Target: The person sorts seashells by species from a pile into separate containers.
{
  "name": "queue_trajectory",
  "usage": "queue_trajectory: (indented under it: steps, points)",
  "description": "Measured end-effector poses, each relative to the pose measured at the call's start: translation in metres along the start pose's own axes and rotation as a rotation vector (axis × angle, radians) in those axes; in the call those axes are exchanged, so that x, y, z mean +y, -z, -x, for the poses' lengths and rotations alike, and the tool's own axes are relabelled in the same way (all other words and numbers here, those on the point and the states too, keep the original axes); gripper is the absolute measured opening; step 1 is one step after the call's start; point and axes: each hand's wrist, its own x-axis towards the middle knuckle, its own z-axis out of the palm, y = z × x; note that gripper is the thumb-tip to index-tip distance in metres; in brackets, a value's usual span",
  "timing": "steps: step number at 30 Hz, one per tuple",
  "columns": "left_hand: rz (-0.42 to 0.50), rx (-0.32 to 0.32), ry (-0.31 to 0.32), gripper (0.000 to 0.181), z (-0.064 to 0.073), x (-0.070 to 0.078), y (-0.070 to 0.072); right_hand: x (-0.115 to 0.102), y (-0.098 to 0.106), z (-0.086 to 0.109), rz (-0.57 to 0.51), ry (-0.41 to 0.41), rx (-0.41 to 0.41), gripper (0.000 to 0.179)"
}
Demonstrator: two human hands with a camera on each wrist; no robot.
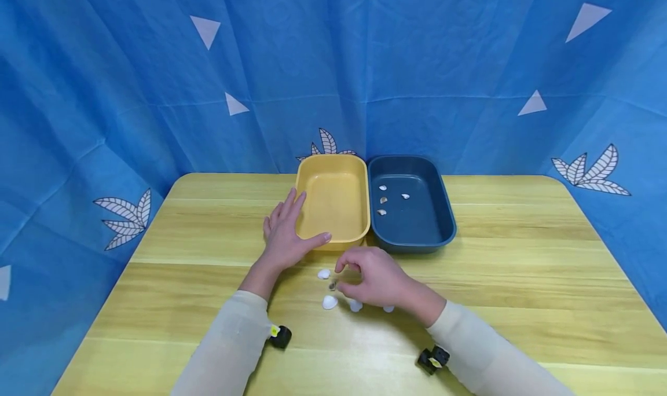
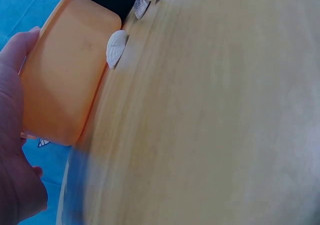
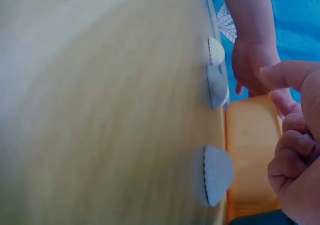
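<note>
My left hand (image 1: 283, 237) rests at the near left corner of the yellow bin (image 1: 298, 176), its thumb across the front rim and its straight fingers along the left side. Just in front of that bin, my right hand (image 1: 376, 275) hovers low over the table. Its thumb and index finger stand apart, with a small dark shell (image 1: 332, 285) between and just left of their tips. White seashells lie round this hand: one shell (image 1: 324, 274) by the bin, a larger shell (image 1: 329, 302) nearer me. Another shell (image 1: 356, 305) and a partly hidden shell (image 1: 388, 308) lie beneath the hand.
A dark blue bin (image 1: 449, 231) stands against the yellow one's right side, with several small shells (image 1: 382, 212) on its floor. Both bins stand at the back of the wooden table (image 1: 521, 268). Behind it hangs a blue patterned curtain (image 1: 438, 54).
</note>
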Motion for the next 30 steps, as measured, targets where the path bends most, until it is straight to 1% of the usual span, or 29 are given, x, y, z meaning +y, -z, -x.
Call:
queue_trajectory:
  steps: [4, 9, 15, 22, 30]
  points:
    - [0.006, 0.0, -0.009, 0.109, 0.0, 0.0, 0.0, 0.0, -0.004, -0.002, 0.039, 0.0, -0.031, 0.02]
    - [0.011, -0.001, -0.011, 0.108, 0.0, 0.0, 0.0, 0.004, -0.01, -0.005, 0.057, -0.023, -0.084, 0.018]
    - [0.001, 0.0, -0.001, 0.108, 0.0, 0.001, 0.0, 0.009, -0.016, -0.008, 0.06, -0.023, -0.102, 0.018]
    - [-0.006, -0.002, 0.004, 0.108, 0.001, 0.002, 0.0, 0.009, -0.018, -0.009, 0.084, -0.041, -0.155, 0.015]
    - [0.0, -0.002, 0.004, 0.108, 0.001, 0.002, 0.001, 0.009, -0.018, -0.011, 0.094, -0.048, -0.188, 0.011]
